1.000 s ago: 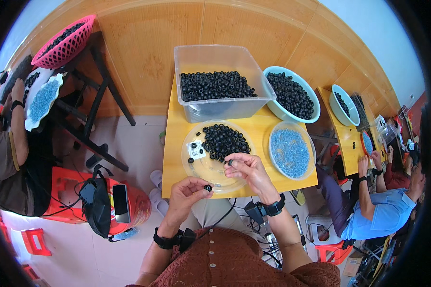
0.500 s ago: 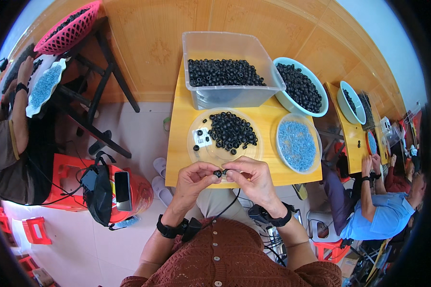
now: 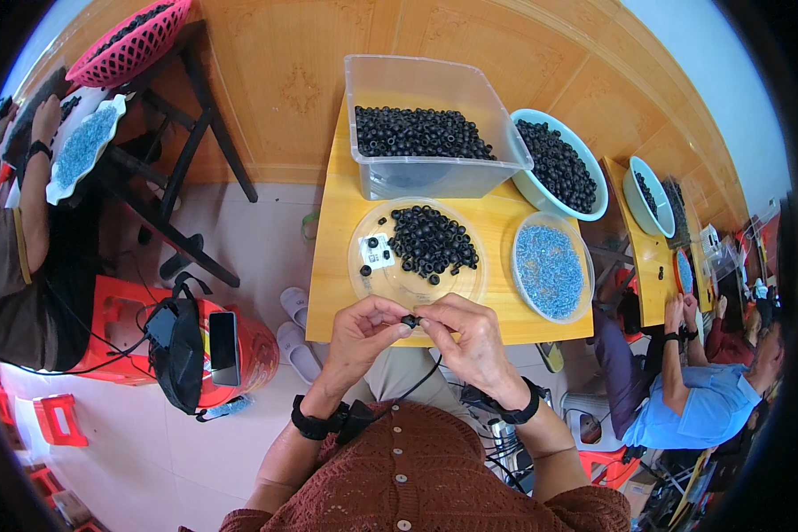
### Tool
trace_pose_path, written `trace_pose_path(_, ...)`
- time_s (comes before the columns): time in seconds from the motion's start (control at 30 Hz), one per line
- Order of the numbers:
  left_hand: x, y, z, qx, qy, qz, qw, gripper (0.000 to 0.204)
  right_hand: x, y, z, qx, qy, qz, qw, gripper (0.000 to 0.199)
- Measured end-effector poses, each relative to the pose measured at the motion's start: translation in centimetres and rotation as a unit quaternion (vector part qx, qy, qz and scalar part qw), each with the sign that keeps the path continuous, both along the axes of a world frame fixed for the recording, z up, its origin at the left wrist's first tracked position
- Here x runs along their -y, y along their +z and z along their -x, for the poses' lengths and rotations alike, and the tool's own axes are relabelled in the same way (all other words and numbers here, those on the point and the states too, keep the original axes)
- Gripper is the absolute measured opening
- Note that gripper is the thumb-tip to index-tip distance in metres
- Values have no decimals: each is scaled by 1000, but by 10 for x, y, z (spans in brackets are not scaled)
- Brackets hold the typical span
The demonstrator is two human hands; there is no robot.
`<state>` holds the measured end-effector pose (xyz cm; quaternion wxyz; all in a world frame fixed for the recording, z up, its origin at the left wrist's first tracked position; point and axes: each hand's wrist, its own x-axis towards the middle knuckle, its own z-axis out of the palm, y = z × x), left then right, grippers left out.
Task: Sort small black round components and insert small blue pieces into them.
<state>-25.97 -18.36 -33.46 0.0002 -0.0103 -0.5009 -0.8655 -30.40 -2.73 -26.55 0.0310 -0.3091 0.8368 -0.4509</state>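
Note:
At the front edge of the yellow table [image 3: 325, 306], my left hand [image 3: 363, 335] pinches a small black ring-shaped part [image 3: 410, 321] between thumb and fingertips. My right hand [image 3: 464, 335] closes its thumb and fingers on the right side of the same part. Fingertips hide much of it, and whether a second piece sits against it cannot be told. Just beyond my hands lies a clear round tray [image 3: 472, 279] with a heap of black ring-shaped parts [image 3: 430, 239]. A few loose ones rest on its left side, by a white label.
A clear plastic box [image 3: 510, 168] and a pale-blue bowl [image 3: 594, 211], both holding black parts, stand behind. At right is a round dish of small blue pieces [image 3: 550, 270]. A red stool [image 3: 257, 346] bears a black bag and phone. Other people sit left and right.
Half a second ago, dark pieces showed slightly apart at my two hands' fingertips. Now the fingertips are closer together around one dark shape. The view has shifted slightly.

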Motion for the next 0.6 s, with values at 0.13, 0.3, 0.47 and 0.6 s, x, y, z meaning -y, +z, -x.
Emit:
trace_pose_path(0.13, -1, -1, 0, 6, -6, 2, 1000, 17, 0, -1, 0, 0, 4, -5, 1000, 16)
trace_pose_path(0.3, -5, 1, -1, 9, 2, -11, 1000, 15, 1, 0, -1, -12, 1, -35, 999, 14)
trace_pose_path(0.47, -7, -6, -3, 18, 12, 15, 1000, 14, 3, -5, -1, -22, 6, -79, 997, 12)
trace_pose_path(0.6, -9, -11, -3, 7, 26, 21, 999, 12, 6, -9, -2, -31, -4, -75, 997, 12)
